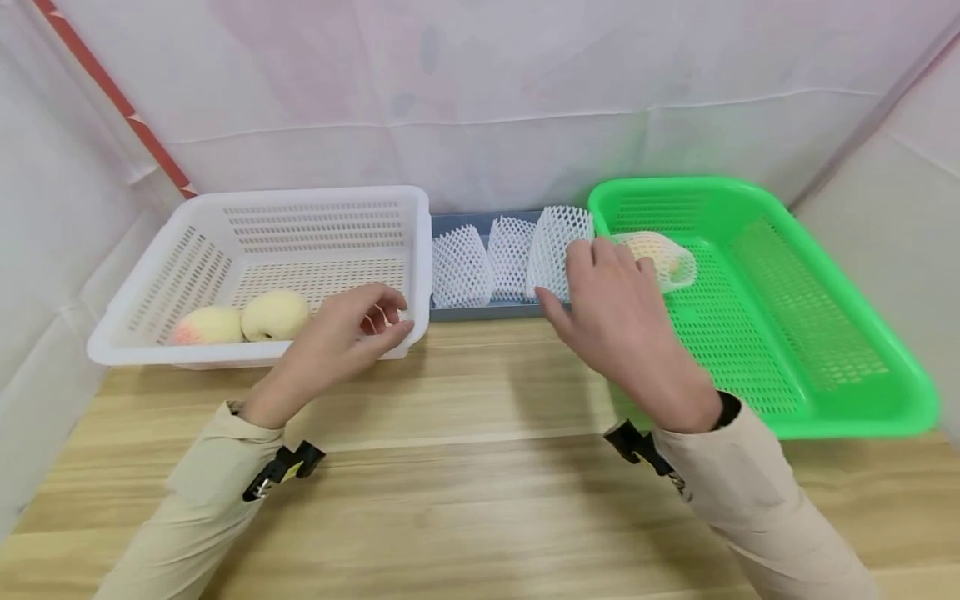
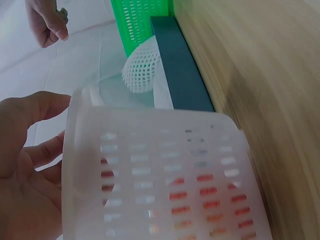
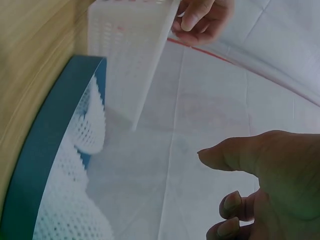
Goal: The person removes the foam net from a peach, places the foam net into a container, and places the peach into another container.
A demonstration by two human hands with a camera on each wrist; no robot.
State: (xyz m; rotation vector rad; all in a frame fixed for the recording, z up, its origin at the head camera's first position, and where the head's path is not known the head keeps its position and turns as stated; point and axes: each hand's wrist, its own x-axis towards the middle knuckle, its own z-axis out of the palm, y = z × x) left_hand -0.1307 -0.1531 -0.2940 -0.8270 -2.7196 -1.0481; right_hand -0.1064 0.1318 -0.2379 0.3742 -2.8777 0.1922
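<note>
My left hand [image 1: 345, 329] hovers at the front right corner of a white basket [image 1: 315, 197], fingers loosely bent and nothing visible between them. Two pale peaches, one blushed pink [image 1: 210, 325] and one plain [image 1: 276, 315], lie at the basket's front. Red shows through the basket's slotted end wall [image 2: 145, 120] in the left wrist view. My right hand [image 1: 618, 312] is above the right end of a blue-grey tray [image 1: 495, 312], thumb spread from the bent fingers, holding nothing visible. White foam net sleeves [image 1: 461, 267] stand in that tray; the rightmost sleeve [image 1: 558, 246] is nearest that hand.
At the right, a green basket [image 1: 825, 258] holds a peach in a foam net [image 1: 656, 254], partly behind my right hand. Wooden tabletop [image 1: 465, 467] spreads in front. White cloth [image 1: 510, 100] hangs behind and at both sides.
</note>
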